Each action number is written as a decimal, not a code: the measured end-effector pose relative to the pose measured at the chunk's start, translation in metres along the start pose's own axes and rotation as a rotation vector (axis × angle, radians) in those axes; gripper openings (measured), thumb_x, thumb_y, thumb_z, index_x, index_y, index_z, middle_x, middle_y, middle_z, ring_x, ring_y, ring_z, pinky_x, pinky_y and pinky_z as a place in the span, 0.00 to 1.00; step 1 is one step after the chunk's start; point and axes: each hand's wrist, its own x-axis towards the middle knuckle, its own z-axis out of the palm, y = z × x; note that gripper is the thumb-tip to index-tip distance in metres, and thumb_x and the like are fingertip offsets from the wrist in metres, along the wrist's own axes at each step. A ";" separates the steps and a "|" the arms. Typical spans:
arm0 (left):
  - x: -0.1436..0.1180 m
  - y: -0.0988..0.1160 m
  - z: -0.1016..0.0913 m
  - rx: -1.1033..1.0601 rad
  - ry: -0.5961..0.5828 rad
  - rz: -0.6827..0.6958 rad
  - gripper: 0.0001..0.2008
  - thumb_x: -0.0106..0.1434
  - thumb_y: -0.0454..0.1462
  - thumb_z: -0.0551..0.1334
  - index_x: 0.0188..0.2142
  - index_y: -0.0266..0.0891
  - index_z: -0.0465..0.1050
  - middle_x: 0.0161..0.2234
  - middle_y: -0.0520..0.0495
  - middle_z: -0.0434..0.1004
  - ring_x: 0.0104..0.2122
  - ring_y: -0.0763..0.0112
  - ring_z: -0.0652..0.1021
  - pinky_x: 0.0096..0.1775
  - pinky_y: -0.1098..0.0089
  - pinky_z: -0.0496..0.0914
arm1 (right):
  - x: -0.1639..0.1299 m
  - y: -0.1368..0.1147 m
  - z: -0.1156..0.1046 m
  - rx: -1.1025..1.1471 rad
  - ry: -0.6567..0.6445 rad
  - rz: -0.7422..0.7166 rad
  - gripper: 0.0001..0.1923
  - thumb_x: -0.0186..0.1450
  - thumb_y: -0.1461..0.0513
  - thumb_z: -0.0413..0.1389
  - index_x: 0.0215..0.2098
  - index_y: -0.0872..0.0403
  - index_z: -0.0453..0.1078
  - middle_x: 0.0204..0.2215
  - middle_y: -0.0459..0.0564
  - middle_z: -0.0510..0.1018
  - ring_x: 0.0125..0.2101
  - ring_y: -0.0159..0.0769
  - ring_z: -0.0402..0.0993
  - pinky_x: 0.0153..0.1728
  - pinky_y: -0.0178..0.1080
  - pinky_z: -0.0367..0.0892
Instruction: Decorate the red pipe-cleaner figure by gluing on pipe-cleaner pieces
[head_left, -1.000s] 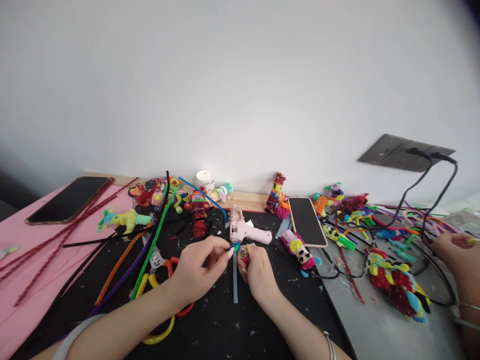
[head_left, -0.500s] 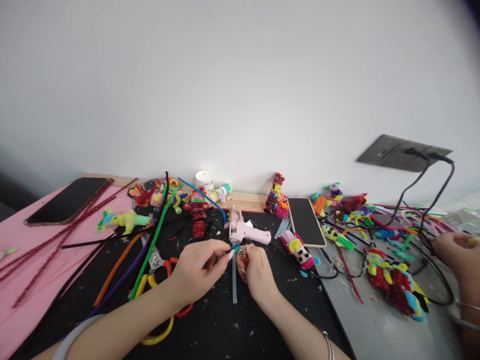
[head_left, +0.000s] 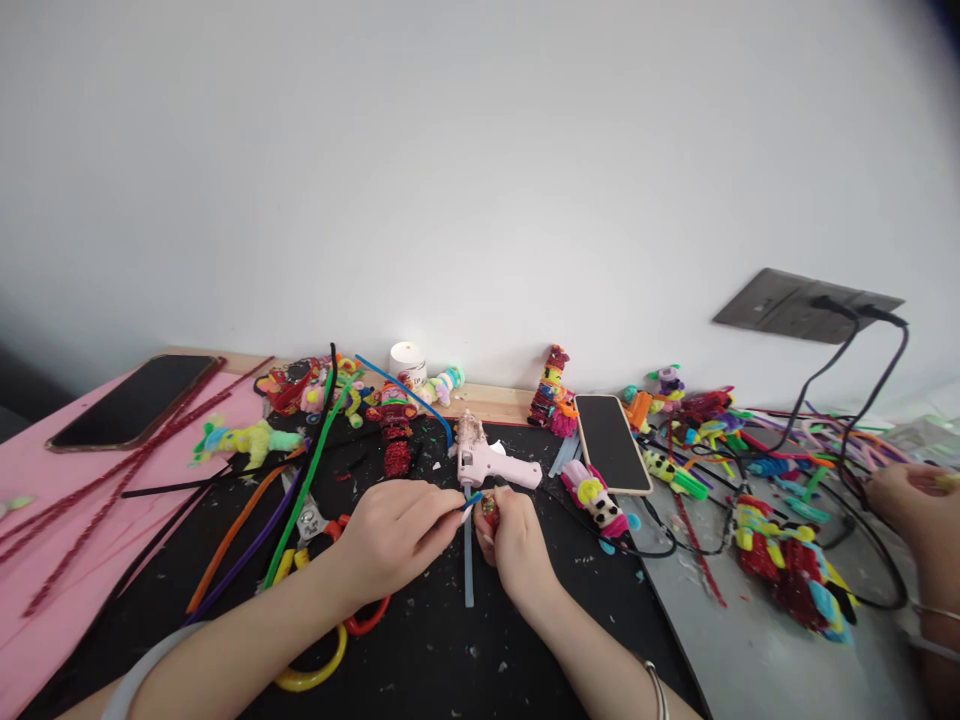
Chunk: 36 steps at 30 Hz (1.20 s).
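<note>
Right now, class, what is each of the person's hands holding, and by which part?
The left hand pinches the end of a thin blue fuzzy stem. The right hand grips a small red fuzzy figure by its lower part, top showing.

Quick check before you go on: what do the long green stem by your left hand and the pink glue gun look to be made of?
The green stem looks like a pipe cleaner, probably fuzzy chenille fibre over a wire core: its surface is matte and furry and it bends gently. The pink glue gun looks like smooth moulded plastic with a slight sheen; pale crusty residue, likely dried glue, coats its upper part.
</note>
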 end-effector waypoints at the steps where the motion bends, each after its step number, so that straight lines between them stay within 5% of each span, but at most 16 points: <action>1: 0.000 0.000 0.000 0.005 0.002 0.009 0.06 0.62 0.31 0.59 0.39 0.40 0.70 0.26 0.50 0.79 0.25 0.72 0.77 0.32 0.72 0.69 | 0.000 0.000 0.000 0.001 0.002 0.002 0.24 0.65 0.52 0.40 0.13 0.50 0.50 0.09 0.39 0.50 0.12 0.26 0.43 0.15 0.34 0.42; 36: -0.001 -0.003 0.003 0.030 0.004 0.042 0.08 0.61 0.30 0.61 0.40 0.38 0.69 0.27 0.49 0.79 0.26 0.70 0.78 0.33 0.71 0.69 | 0.002 0.000 -0.001 0.157 -0.009 0.088 0.24 0.64 0.52 0.43 0.13 0.51 0.50 0.09 0.37 0.48 0.12 0.24 0.39 0.15 0.33 0.37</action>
